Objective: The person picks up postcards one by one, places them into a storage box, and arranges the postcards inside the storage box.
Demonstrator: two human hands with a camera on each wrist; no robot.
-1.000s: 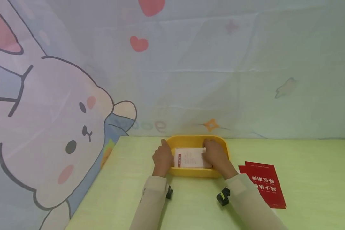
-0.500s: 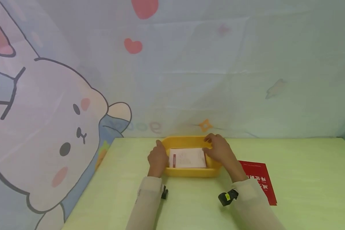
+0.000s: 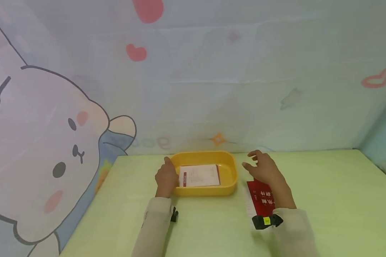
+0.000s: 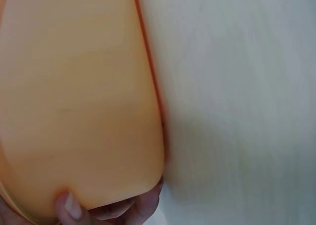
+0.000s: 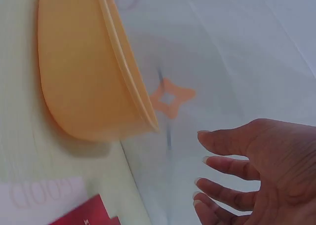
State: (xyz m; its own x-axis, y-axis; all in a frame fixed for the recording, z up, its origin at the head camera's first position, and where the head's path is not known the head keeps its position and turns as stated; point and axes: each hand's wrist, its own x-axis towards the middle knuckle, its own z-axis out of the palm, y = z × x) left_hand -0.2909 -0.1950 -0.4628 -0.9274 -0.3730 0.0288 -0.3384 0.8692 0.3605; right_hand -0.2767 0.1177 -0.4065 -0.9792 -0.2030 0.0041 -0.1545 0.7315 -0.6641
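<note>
Now the right hand (image 3: 265,169) has left the yellow tray (image 3: 226,185).
Fingers spread, grasping nothing, it hovers over red leaflets (image 3: 261,197); the left hand (image 3: 165,177) grasps the tray's side.

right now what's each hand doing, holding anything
Left hand: grips the left end of the yellow plastic tray.
Right hand: open, holding nothing, above the red paper leaflets.

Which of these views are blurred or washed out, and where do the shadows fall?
Head view: soft, even light, sharp enough, with only faint shadows under the yellow tray and right hand. Left wrist view: too close, the tray wall a featureless blur, a soft shadow beside it, fingertips at the bottom edge. Right wrist view: washed out, tray slightly smeared, red leaflets blurred.
</note>
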